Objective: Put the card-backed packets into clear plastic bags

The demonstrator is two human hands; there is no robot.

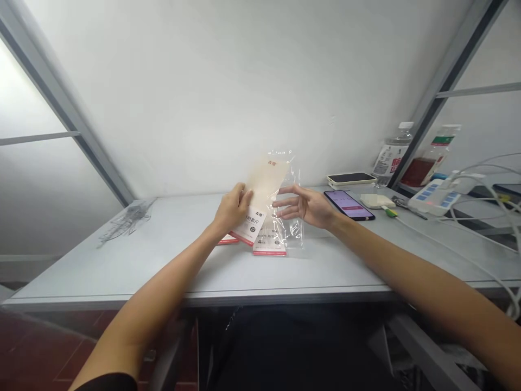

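Observation:
My left hand (235,207) is closed on the left edge of a ruler set packet (264,182). The packet is cream above and has a white printed panel with a red strip at its bottom. It is tilted above the desk. A clear plastic bag (296,231) stands at its right, partly over the fingers of my right hand (303,206). Those fingers are stretched out and apart; whether they touch the plastic I cannot tell. Below lies a second ruler set packet (269,248) with a red bottom edge. Another red-edged packet (228,239) is mostly hidden behind my left hand.
On the right of the desk (163,271) are a lit phone (349,205), a phone on a white box (352,178), a clear bottle (393,155), a bottle of dark red liquid (429,157) and a power strip (433,196) with tangled cables. Dark scribbles (128,220) mark the left.

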